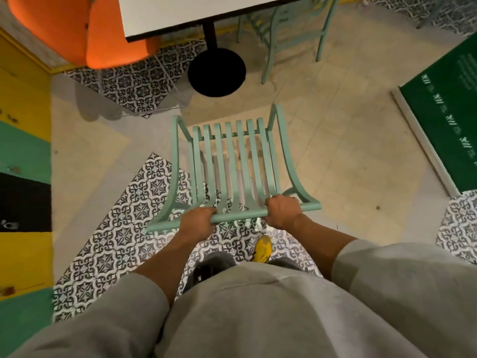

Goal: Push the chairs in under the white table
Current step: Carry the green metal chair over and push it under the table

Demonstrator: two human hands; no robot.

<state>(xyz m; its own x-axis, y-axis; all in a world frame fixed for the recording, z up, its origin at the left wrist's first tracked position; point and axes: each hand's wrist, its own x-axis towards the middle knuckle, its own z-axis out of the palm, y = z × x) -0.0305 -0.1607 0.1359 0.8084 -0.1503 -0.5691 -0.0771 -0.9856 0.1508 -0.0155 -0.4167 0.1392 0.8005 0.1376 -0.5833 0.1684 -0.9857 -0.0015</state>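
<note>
A mint-green slatted chair (232, 161) stands on the floor right in front of me, its seat facing the white table (185, 14) at the top of the view. My left hand (197, 220) and my right hand (284, 210) both grip the chair's top back rail, one near each end. The table stands on a black post with a round black base (216, 72), a short way beyond the chair's front edge. A second mint-green chair (291, 29) stands at the table's far right side, partly under it.
An orange chair (77, 29) sits at the table's left side. A yellow, green and black wall (24, 151) runs along the left. A green mat (444, 120) lies on the floor at right. Patterned tiles and beige floor surround the chair.
</note>
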